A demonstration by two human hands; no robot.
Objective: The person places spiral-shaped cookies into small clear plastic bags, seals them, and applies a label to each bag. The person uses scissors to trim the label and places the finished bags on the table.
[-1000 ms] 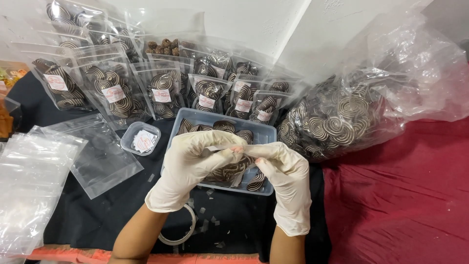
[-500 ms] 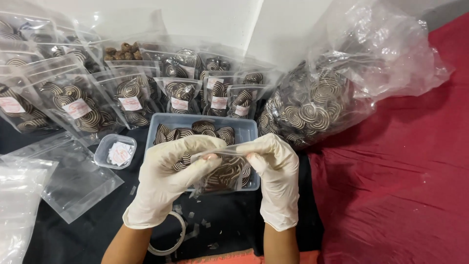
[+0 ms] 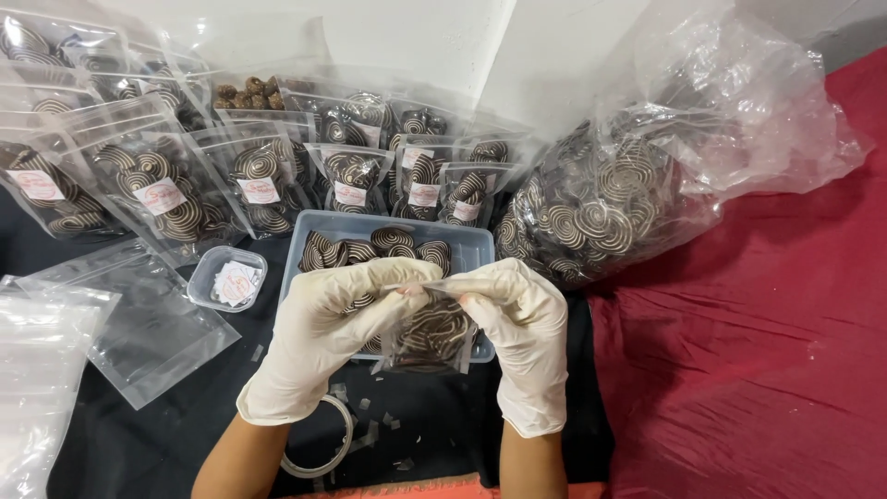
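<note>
Half a second before, both gloved hands had held the small clear pouch [image 3: 427,331] of swirl biscuits slightly lower; it had since come up a little over the grey tray [image 3: 467,242]; the left hand [image 3: 337,328] and the right hand [image 3: 517,319] were both pinched shut on its top edge, fingertips nearly meeting, which suggested sealing was under way; labelled filled pouches [image 3: 259,185] stood behind, the big biscuit bag [image 3: 610,203] to the right.
</note>
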